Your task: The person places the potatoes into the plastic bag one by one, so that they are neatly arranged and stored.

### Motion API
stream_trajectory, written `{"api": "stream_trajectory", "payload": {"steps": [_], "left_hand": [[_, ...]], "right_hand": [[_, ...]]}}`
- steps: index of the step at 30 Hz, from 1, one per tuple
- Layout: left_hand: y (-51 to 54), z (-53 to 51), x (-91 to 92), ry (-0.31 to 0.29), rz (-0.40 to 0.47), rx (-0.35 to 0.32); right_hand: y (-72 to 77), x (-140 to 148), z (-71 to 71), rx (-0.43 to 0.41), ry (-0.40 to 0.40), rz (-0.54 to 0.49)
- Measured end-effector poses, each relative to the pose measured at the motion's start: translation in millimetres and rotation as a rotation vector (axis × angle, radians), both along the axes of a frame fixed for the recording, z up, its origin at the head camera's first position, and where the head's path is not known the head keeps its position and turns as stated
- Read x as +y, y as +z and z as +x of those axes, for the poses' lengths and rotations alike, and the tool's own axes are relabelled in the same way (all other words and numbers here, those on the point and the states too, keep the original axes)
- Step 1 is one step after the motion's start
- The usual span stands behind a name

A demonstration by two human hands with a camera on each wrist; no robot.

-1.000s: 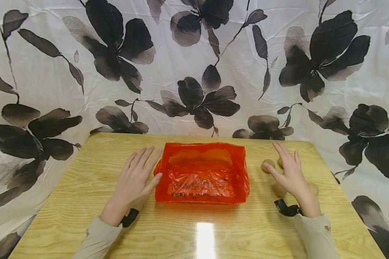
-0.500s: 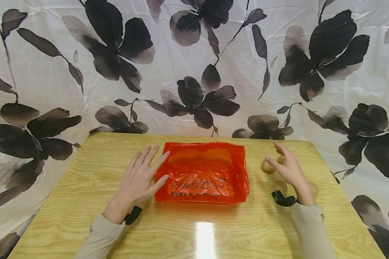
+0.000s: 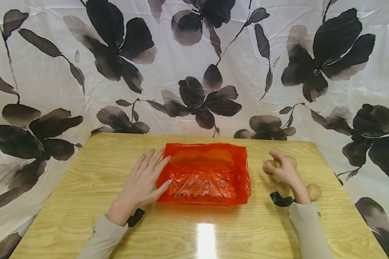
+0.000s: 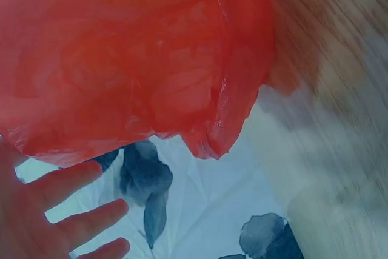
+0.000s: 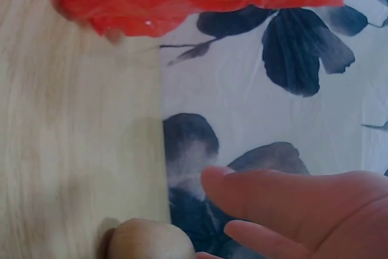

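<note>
A red plastic bag (image 3: 210, 199) stands with its mouth spread open in the middle of the table; faint dark lettering shows on it. My left hand (image 3: 139, 183) is at its left side, fingers spread, fingertips and thumb over the rim. Whether they touch the plastic cannot be told. My right hand (image 3: 286, 174) hovers over several round tan things that look like potatoes, thumb and forefinger bent apart above the leftmost potato (image 3: 268, 169). In the right wrist view, a potato (image 5: 151, 241) lies just below the thumb, with no clear grip on it.
Other potatoes lie close by: one behind the right hand, one under its wrist (image 3: 282, 189) and one to the right (image 3: 314, 191). The wooden table (image 3: 168, 233) ends at a floral cloth (image 3: 194, 54) hanging behind it.
The right hand has drawn back and lowered toward the potatoes, its fingers bending more. The left hand has shifted slightly right, farther over the bag's rim.
</note>
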State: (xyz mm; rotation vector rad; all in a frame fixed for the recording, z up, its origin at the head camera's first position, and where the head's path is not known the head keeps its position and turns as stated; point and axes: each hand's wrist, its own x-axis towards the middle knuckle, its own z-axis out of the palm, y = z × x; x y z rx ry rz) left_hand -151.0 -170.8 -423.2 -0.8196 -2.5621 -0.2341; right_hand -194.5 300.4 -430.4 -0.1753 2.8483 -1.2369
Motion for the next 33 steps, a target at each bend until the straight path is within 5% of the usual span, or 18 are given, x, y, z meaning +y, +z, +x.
{"api": "stream_trajectory", "payload": {"steps": [24,33], "left_hand": [[-3.1,0.3,3.2,0.0,0.011,0.023],[-2.7,1.4,4.7,0.01,0.008,0.023]], "right_hand": [[-8.7,0.8,2.4,-0.037,-0.007,0.1],[-9.9,-1.3,2.3,-0.047,0.026,0.028]]}}
